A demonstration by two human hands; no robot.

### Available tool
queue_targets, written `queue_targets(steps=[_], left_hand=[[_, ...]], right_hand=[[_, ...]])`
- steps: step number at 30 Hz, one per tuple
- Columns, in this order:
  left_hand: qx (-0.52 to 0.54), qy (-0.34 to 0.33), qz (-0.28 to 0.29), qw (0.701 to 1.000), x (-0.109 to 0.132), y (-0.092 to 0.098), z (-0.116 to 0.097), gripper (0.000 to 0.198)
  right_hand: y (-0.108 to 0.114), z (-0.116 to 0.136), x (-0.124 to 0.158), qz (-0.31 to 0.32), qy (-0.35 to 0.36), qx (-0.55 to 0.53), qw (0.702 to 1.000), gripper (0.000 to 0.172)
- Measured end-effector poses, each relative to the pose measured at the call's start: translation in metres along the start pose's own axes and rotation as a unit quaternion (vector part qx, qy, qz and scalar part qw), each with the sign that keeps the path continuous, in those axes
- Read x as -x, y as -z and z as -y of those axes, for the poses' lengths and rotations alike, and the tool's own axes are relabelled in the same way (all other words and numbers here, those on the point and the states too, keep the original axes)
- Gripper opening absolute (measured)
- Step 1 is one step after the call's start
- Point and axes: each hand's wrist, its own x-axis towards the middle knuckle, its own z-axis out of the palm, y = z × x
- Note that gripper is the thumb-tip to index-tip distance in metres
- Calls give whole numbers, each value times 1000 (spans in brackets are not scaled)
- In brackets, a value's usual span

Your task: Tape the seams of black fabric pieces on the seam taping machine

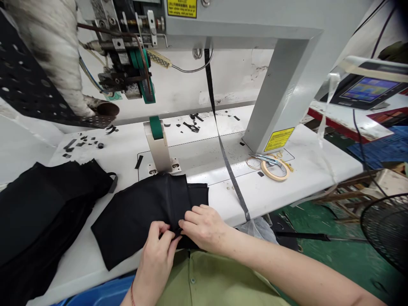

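A folded black garment piece [137,216] lies at the front edge of the white table, just before the machine's post with a green roller [156,127]. My left hand [157,255] pinches the near edge of the black fabric between thumb and fingers. Close beside it, my right hand [204,225] grips the same edge, its fingers curled over the fabric. The fingertips of both hands nearly meet there. What exactly lies under the fingertips is hidden.
A black fabric pile [41,212] lies at left. Above the post hangs a machine head [127,63]. A black tape [229,165] runs down to the table edge. Scissors [264,159] and a tape roll [276,170] lie at right, near a fan [387,229]. Black scraps [191,126] litter the back.
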Motion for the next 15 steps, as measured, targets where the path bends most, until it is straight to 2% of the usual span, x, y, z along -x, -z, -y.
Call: queue_targets(steps=[5, 11, 15], left_hand=[[5, -4, 6, 1000, -2, 3, -1, 7], [17, -7, 18, 1000, 0, 4, -1, 10], [15, 0, 22, 1000, 0, 2, -3, 11]], right_hand=[[-1, -1, 1, 9, 8, -12, 1000, 10], [-1, -2, -1, -18, 23, -12, 1000, 10], [-3, -1, -3, -18, 46, -9, 999, 16]])
